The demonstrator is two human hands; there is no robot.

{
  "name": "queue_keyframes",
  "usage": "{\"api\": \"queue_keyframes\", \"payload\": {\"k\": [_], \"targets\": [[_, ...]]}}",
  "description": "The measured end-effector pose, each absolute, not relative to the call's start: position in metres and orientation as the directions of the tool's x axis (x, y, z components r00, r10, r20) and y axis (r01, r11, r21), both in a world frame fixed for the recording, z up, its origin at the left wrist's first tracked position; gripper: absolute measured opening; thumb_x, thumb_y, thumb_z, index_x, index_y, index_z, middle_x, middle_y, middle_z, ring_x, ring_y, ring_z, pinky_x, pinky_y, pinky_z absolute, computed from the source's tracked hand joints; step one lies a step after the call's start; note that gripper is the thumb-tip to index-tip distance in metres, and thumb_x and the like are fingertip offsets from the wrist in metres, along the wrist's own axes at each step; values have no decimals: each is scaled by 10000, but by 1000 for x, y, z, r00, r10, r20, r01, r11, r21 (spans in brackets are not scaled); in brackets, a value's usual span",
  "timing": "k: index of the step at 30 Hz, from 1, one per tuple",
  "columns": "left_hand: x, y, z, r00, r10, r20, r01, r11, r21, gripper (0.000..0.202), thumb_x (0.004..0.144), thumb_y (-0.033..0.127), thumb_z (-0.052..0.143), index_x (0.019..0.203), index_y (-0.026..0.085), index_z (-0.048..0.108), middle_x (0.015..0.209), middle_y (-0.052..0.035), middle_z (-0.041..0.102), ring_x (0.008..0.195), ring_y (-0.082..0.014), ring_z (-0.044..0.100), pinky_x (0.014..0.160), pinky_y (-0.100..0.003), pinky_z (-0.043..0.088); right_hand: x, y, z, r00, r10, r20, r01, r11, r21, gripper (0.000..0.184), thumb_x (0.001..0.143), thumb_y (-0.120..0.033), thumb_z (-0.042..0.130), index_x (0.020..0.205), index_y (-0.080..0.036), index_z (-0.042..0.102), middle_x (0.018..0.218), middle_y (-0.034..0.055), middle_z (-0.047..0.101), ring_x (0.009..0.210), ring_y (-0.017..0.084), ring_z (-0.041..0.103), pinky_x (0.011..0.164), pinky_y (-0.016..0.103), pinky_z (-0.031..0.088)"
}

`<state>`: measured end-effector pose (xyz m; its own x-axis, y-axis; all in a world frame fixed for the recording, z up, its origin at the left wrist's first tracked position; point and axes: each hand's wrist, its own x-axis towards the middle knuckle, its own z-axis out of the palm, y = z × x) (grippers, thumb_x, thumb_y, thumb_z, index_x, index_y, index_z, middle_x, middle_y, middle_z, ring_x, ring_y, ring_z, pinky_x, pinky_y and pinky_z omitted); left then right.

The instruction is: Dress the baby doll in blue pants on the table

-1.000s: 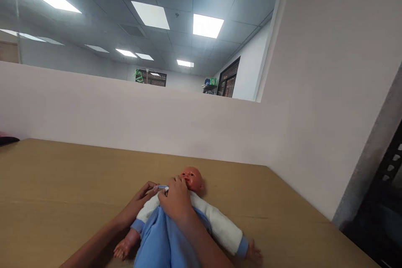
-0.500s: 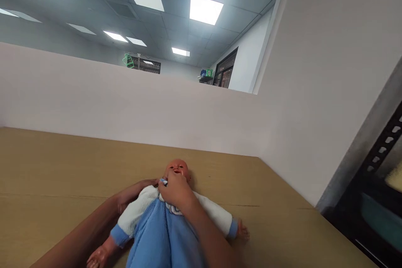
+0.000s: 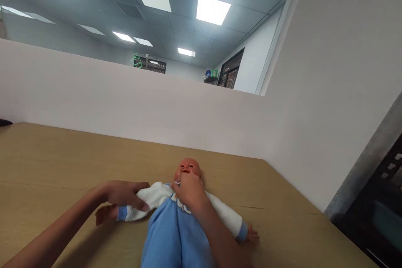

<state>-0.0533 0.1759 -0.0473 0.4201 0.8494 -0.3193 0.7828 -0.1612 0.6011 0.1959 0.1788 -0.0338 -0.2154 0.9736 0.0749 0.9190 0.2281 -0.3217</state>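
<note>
Tan desk [image 3: 63,163] walled by white partitions [image 3: 125,100], ceiling lights overhead; a doll [image 3: 187,201] lies face-up near my edge.

My left hand [image 3: 125,194] grasps the doll's white sleeve [image 3: 147,201], stretched out sideways. My right hand [image 3: 188,188] is clenched on the collar of its blue-and-white outfit, just under the chin. The doll's other arm lies flat on the desk.

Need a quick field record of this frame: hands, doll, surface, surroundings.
left hand: grips the doll's white sleeve near its blue cuff
right hand: closed on the garment's collar under the chin
doll: on its back, head away from the camera, in a blue and white outfit
surface: tan table
behind: white partition, ceiling lights above
</note>
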Motion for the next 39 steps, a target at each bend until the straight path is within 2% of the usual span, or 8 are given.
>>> {"api": "queue_keyframes", "payload": {"k": [5, 9, 14, 18, 22, 29, 33, 39], "targets": [[-64, 182, -47, 312, 795, -520, 888, -49, 457, 996, 590, 468, 614, 1536, 178, 503, 638, -5, 630, 375, -253, 500, 374, -370, 425, 196, 182, -44, -267, 962, 60, 898, 271, -347, 302, 952, -410, 697, 1054, -141, 787, 1163, 194, 811, 1135, 351, 752, 890, 389, 530], [-60, 189, -59, 346, 840, -418, 880, -136, 454, 852, 561, 457, 649, 1369, 186, 658, 1018, -119, 774, 832, -403, 739, 716, -511, 613, 206, 175, -34, -247, 963, 108, 887, 269, -376, 399, 954, -515, 677, 1098, -151, 752, 1142, 178, 810, 1105, 354, 744, 876, 402, 523], [-61, 188, -58, 326, 904, -275, 897, -204, 392, 693, 563, 411, 754, 1198, 135, 746, 1230, -220, 729, 1194, -502, 648, 1028, -626, 522, 265, 169, -28, -169, 914, 369, 758, 360, -544, 394, 1003, -569, 533, 1033, -213, 701, 1017, 110, 777, 972, 288, 714, 850, 399, 527], [-39, 172, -37, 440, 898, -28, 813, -384, 437, 506, 860, 499, 668, 1290, 233, 685, 1421, -137, 627, 1375, -359, 528, 1164, -491, 437, 347, 161, -64, -99, 881, 463, 775, 360, -519, 363, 949, -515, 580, 1116, -215, 699, 1147, 157, 750, 1100, 335, 681, 1023, 513, 498], [28, 151, -25, 544, 781, 306, 600, -617, 509, 284, 1064, 433, 504, 1242, 293, 675, 1335, -69, 657, 1300, -284, 572, 1124, -436, 461, 415, 137, -110, -103, 947, 304, 716, 283, -639, 495, 767, -433, 801, 1218, -242, 730, 1308, 184, 729, 1256, 382, 653, 1117, 522, 476], [133, 170, -51, 724, 653, 223, 615, -757, 219, 216, 905, 148, 741, 1115, 192, 754, 1167, -141, 746, 1183, -397, 655, 1044, -562, 503, 431, 106, -99, -253, 963, 97, 477, 211, -853, 291, 734, -211, 725, 1022, -248, 747, 911, 43, 775, 798, 238, 712, 714, 327, 532], [140, 181, -54, 767, 597, 236, 562, -802, 201, 95, 906, 131, 762, 989, 177, 752, 1031, -128, 763, 1036, -375, 703, 905, -475, 530, 430, 108, -77, -156, 969, 190, 450, 241, -860, 320, 765, -280, 803, 1078, -241, 755, 914, 47, 780, 835, 249, 727, 770, 354, 570], [126, 170, -57, 860, 360, 362, 337, -933, 128, 195, 1123, 316, 512, 1186, 272, 691, 1101, -54, 723, 983, -235, 682, 859, -333, 483, 408, 128, -91, 124, 927, 355, 158, 335, -929, 533, 717, -426, 920, 1129, -222, 650, 1096, 103, 757, 977, 265, 757, 870, 383, 620]]}}
